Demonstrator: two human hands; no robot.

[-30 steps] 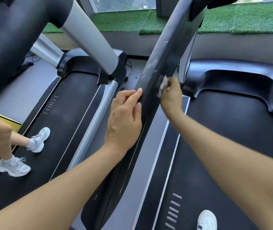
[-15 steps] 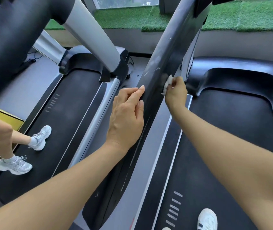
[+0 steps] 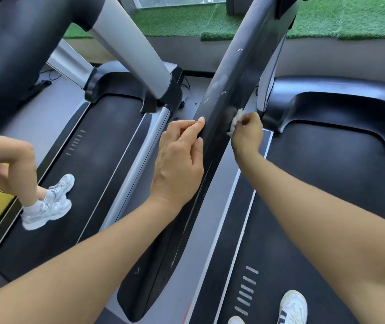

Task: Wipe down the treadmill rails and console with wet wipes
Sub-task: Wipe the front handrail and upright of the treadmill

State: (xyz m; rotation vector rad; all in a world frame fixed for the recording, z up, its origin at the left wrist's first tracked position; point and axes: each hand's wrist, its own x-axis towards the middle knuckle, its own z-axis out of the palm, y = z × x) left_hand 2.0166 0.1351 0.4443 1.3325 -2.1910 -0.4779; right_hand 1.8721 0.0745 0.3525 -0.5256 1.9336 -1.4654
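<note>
While pinched, wipe (image 3: pixel 235 119) against rail (image 3: pixel 219 118).

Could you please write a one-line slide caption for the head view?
Right hand rubs a wet wipe on the treadmill rail; left hand steadies it.

Head view: looking steeply down from the wearer's head, facing forward toward the green turf strip (image 3: pixel 350 17).
Nearness: sitting close over the dark treadmill rail (image 3: pixel 212 146), forearms filling the foreground.
</note>
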